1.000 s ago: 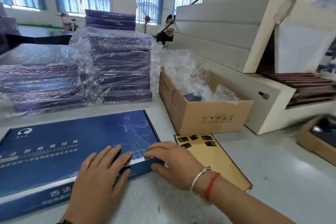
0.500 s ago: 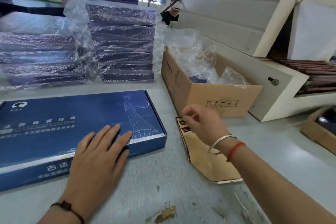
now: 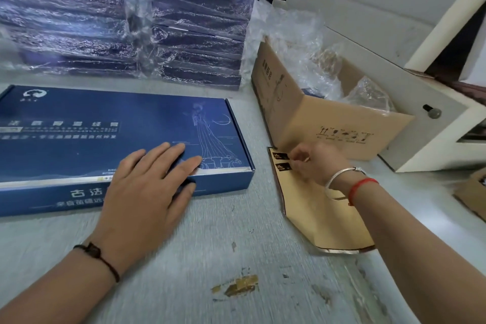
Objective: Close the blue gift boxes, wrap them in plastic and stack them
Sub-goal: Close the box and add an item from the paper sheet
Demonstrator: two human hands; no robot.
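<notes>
A flat blue gift box [image 3: 110,129] lies closed on the grey table in front of me. My left hand [image 3: 150,179] rests flat on its lid near the front right corner, fingers straight. To its right lies a tan sticker sheet [image 3: 315,208] with small black stickers [image 3: 282,162] at its far end. My right hand [image 3: 315,163] is on that end of the sheet, fingertips pinching at a black sticker. Behind the box stand two stacks of plastic-wrapped blue boxes [image 3: 200,34].
An open cardboard carton [image 3: 328,126] full of clear plastic bags sits right of the stacks. A cream-coloured machine [image 3: 410,123] with a dark opening runs along the right side. Another carton [image 3: 473,192] shows at the right edge. A person stands far behind.
My right hand left the box's front right corner and moved right onto the sticker sheet. My left hand stayed flat on the lid. The view tilted downward.
</notes>
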